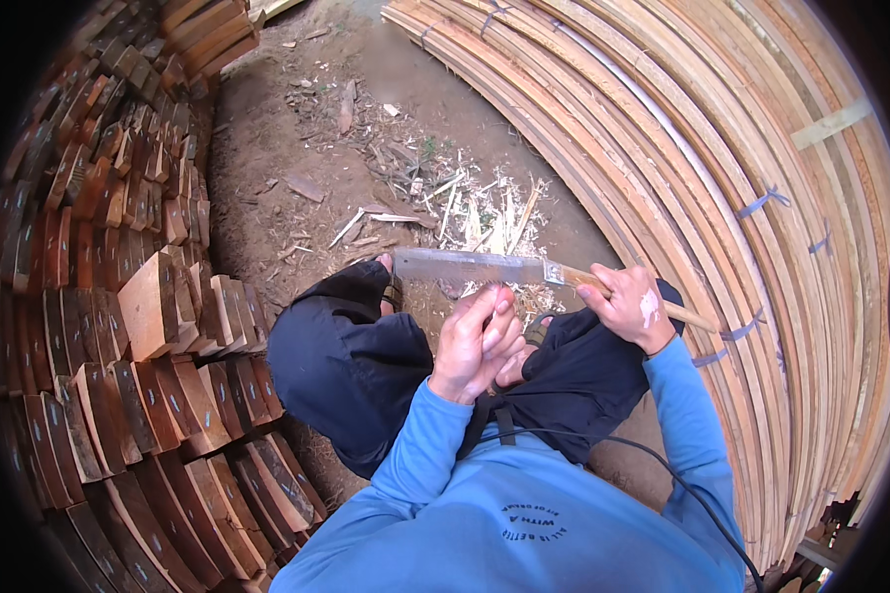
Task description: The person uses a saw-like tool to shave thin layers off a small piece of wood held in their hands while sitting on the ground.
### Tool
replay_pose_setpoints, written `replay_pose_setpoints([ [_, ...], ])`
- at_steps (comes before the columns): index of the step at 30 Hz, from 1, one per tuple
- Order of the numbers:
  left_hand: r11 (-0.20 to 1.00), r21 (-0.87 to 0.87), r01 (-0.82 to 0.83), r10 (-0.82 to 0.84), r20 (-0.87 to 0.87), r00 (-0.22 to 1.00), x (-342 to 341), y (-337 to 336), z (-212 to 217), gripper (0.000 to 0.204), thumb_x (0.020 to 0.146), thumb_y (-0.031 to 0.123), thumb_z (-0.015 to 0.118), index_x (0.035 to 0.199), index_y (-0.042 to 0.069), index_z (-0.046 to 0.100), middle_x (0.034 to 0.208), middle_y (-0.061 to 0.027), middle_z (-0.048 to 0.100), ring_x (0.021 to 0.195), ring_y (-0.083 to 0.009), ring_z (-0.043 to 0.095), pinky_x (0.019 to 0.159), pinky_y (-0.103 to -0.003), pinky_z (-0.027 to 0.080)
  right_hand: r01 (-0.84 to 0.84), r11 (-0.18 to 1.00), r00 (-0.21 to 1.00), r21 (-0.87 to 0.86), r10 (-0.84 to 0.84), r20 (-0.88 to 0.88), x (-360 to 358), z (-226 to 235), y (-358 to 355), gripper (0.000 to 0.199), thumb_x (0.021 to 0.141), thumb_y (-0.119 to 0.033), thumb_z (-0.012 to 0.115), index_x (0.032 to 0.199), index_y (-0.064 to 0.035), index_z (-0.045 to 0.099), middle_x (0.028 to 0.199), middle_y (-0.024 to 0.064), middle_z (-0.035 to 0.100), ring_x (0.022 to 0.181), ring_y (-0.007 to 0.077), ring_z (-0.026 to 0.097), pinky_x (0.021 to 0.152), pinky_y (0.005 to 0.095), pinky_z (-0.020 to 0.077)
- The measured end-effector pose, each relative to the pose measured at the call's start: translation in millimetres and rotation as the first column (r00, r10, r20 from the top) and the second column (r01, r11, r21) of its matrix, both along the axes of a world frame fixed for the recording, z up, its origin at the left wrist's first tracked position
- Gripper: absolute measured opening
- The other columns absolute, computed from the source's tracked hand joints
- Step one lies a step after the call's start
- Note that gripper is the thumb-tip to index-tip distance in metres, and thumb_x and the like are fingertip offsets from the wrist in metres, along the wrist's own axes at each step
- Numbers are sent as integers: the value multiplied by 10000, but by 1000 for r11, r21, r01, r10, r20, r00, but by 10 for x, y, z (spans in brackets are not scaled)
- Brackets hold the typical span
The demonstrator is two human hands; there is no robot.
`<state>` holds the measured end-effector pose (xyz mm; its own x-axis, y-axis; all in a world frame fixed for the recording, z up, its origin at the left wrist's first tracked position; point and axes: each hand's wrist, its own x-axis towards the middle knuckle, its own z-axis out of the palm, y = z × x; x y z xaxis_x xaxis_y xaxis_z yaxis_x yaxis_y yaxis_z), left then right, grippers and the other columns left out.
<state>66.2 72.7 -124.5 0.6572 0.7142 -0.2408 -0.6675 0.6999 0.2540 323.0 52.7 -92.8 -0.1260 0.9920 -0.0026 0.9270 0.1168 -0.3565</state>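
My right hand (631,306) is closed around the wooden handle of a machete (470,265). Its long, flat grey blade points left, lying almost level across the view above my knees, and a metal collar joins blade to handle. Just below the blade, my left hand (480,341) is raised with its fingers curled in and the thumb pressed against them. Whatever is between those fingers, if anything, is too small to make out. I cannot tell whether the left fingertips touch the blade.
Stacked cut timber blocks (158,415) rise along the left. Long bundled boards (653,148), tied with blue strips, fill the right. Pale wood splinters (485,222) litter the dirt ground (267,128) ahead. A black cable (653,455) crosses my blue shirt.
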Motion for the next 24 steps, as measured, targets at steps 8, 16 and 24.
replay_pose_setpoints([
  [8,986,159,43,-44,4,999,-108,-107,384,338,1121,291,375,870,83,466,503,58,342,408,-56,250,419,-246,223,329,944,944,-3,-329,-5,695,-289,134,643,1042,-512,483,741,46,593,624,258,506,578,406,499,595,494,408],
  [16,995,101,10,-5,-57,998,-46,-23,245,344,1119,301,380,868,85,472,498,61,350,410,-52,257,423,-232,220,72,996,963,-53,-83,-257,155,162,-207,577,1047,-473,501,721,3,486,576,216,405,511,392,422,510,444,362],
  [24,999,16,37,-37,33,999,-66,-21,157,337,1122,301,355,882,93,465,496,55,348,409,-61,262,428,-243,223,-8,997,991,-83,-3,-133,-34,274,-262,548,999,-485,574,720,-17,515,579,242,483,567,456,541,514,475,402],
])
